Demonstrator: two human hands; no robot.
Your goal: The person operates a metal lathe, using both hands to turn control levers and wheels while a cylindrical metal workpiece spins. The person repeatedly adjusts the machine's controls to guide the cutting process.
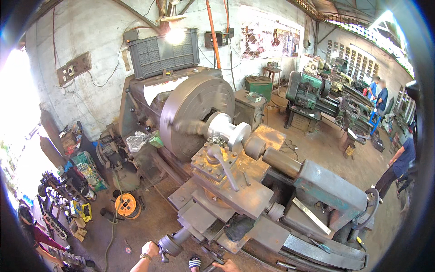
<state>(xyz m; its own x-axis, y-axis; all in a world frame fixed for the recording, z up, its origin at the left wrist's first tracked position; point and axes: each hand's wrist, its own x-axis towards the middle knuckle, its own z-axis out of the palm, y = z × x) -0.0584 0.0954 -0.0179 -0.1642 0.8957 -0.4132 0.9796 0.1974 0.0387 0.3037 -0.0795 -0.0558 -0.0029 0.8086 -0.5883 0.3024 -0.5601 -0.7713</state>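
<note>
A big grey lathe fills the middle of the view. Its round faceplate (pixel 192 115) is blurred by spinning and carries a shiny flanged metal workpiece (pixel 228 130). The tool post (pixel 220 164) with its long lever sits on the carriage right below the workpiece. The tailstock (pixel 324 186) presses in from the right. My left hand (pixel 149 249) is at the bottom edge, closed on the crank handle (pixel 170 245) of the cross slide. Only the top of my right hand (pixel 227 266) shows at the lower edge, by a small lever on the apron; its fingers are hidden.
An orange cable reel (pixel 127 205) lies on the dirt floor to the left, next to racks of tools (pixel 63 199). A grey crate (pixel 163 53) sits on the headstock. More green lathes (pixel 312 93) stand at the back right, with several people nearby. Another person (pixel 31 231) is at the lower left.
</note>
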